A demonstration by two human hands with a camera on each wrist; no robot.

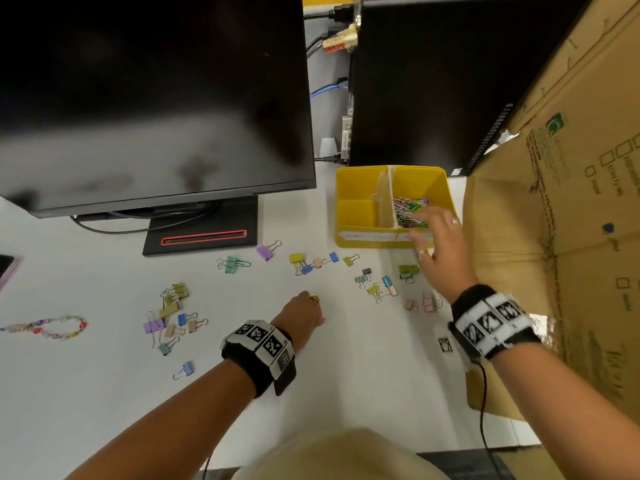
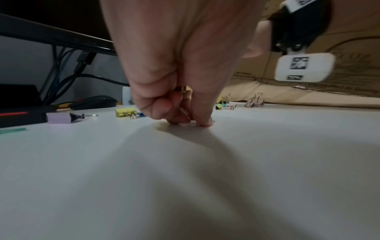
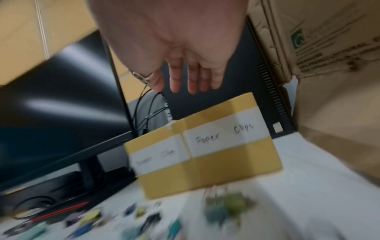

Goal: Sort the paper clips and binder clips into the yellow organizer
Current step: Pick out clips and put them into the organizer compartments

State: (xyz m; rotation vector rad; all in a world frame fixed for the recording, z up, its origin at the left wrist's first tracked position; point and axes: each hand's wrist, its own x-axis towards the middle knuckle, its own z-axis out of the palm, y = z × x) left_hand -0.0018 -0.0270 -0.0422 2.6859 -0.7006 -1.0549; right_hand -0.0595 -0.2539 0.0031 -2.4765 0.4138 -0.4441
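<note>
The yellow organizer (image 1: 349,206) stands behind the clips, its front labels reading "Binder Clips" and "Paper Clips" (image 3: 224,138). A heap of coloured paper clips (image 1: 410,211) fills its right compartment. Coloured binder clips (image 1: 311,261) lie scattered over the white table in several groups. My right hand (image 1: 424,233) hovers open over the organizer's front right corner with straight fingers (image 3: 193,81), holding nothing. My left hand (image 1: 320,318) is curled, fingertips down on the table. In the left wrist view it (image 2: 185,121) pinches a thin silver paper clip (image 2: 183,112).
A dark monitor (image 1: 156,98) on a black stand (image 1: 201,237) fills the back left. A black computer case (image 1: 433,81) stands behind the organizer and a big cardboard box (image 1: 554,237) walls the right. A paper-clip chain (image 1: 48,327) lies far left.
</note>
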